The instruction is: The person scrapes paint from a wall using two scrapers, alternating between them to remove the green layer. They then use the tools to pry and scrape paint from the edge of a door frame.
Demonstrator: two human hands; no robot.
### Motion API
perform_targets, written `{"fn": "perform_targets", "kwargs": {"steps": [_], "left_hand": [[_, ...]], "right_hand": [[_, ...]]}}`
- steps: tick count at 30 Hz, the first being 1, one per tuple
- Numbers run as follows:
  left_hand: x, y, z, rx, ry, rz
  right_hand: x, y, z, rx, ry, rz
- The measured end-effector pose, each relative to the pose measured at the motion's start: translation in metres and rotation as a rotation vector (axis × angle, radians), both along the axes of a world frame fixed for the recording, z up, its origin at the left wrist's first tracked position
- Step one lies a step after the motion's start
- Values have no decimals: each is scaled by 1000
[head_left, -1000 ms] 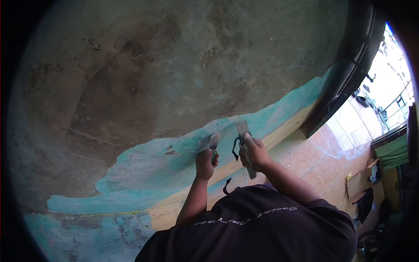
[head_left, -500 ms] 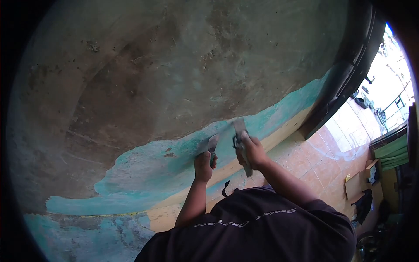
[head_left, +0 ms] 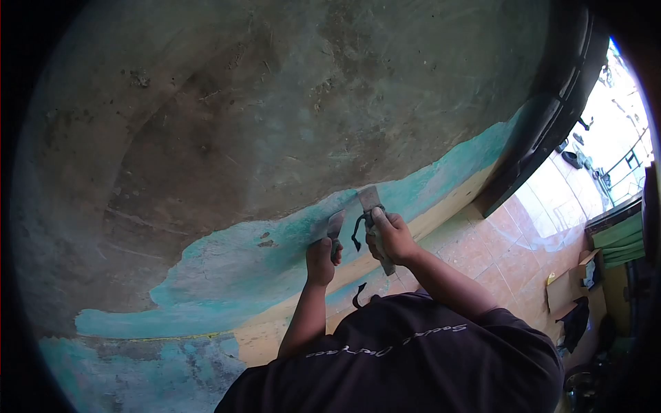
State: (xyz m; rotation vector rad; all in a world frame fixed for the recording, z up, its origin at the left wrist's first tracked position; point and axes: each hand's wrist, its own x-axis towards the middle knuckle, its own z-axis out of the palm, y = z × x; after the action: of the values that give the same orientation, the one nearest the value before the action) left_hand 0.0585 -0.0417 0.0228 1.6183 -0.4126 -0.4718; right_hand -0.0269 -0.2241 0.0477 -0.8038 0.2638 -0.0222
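My left hand (head_left: pixel 319 263) is closed round the handle of a putty knife (head_left: pixel 336 223), its metal blade pointing up over the turquoise paint (head_left: pixel 227 258) on the wall. To the right, my right hand (head_left: pixel 391 239) grips a wider scraper (head_left: pixel 369 198) with a pale handle, thumb along its front. That scraper's blade overlaps the ragged upper border of the paint, where bare grey-brown plaster (head_left: pixel 206 144) begins. A dark strap (head_left: pixel 357 233) dangles from the scraper between the two hands. The two blades are a short distance apart.
A dark door frame (head_left: pixel 533 148) bounds the wall on the right, with a bright doorway beyond. Tiled floor (head_left: pixel 482 255) lies below. An open cardboard box (head_left: pixel 568 289) and green cloth (head_left: pixel 617 241) are at the right. A dark shirt (head_left: pixel 399 358) fills the bottom.
My right hand has shifted slightly left, bringing its scraper blade nearer the putty knife, and the strap has swung out to the left. My left hand has stayed in place.
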Motion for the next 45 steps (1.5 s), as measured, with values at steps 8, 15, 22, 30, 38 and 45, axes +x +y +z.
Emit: {"fn": "perform_targets", "kwargs": {"steps": [8, 15, 22, 30, 38, 45], "left_hand": [[0, 0, 2, 28, -66, -20], [-1, 0, -1, 21, -41, 10], [-1, 0, -2, 19, -57, 0], [-4, 0, -5, 6, 20, 16], [1, 2, -4, 30, -56, 10], [-2, 0, -4, -27, -9, 13]], "right_hand": [[-5, -16, -10, -189, 66, 3], [-11, -16, -27, -178, 138, -4], [-4, -20, -17, -186, 25, 11], [0, -6, 14, -68, -3, 37], [-8, -10, 5, -236, 136, -12], [-10, -15, 9, -149, 76, -1]]}}
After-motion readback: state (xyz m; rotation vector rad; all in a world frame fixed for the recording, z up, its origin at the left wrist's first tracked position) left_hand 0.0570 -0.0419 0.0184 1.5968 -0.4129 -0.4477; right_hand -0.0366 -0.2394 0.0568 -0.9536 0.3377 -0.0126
